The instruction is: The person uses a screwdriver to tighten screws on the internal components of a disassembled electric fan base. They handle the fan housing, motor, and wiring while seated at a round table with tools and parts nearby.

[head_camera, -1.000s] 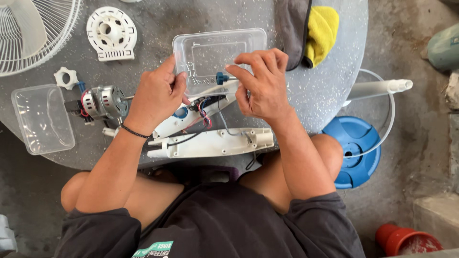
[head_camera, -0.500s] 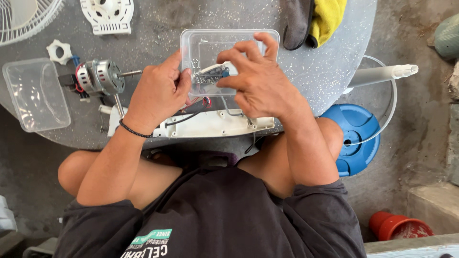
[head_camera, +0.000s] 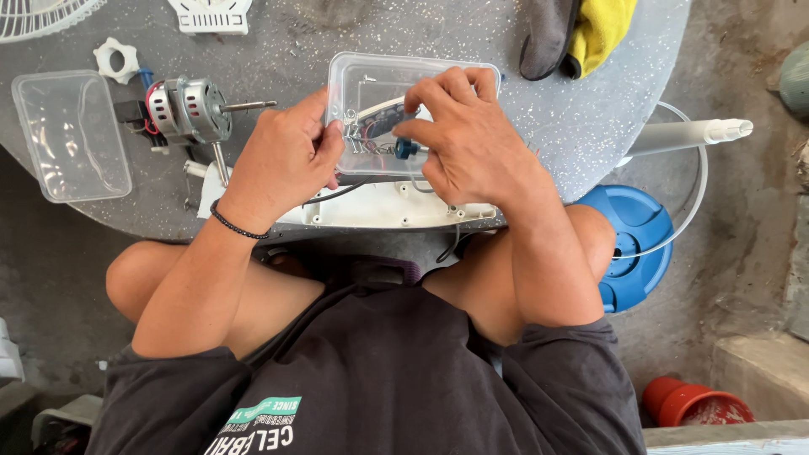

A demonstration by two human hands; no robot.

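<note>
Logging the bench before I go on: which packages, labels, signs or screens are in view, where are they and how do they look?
Clear plastic container: rectangular, on the grey table, under both hands.
Second clear container: rectangular, at the table's left edge.
Printed patch: green and white, on the dark shirt, bottom of view.
No signs or screens.

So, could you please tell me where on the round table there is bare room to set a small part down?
Bare table lies between the clear tub and the grey and yellow cloths, and between the motor and tub up to the white grille. It is crowded around both hands, left hand and right hand, over the white housing.
</note>
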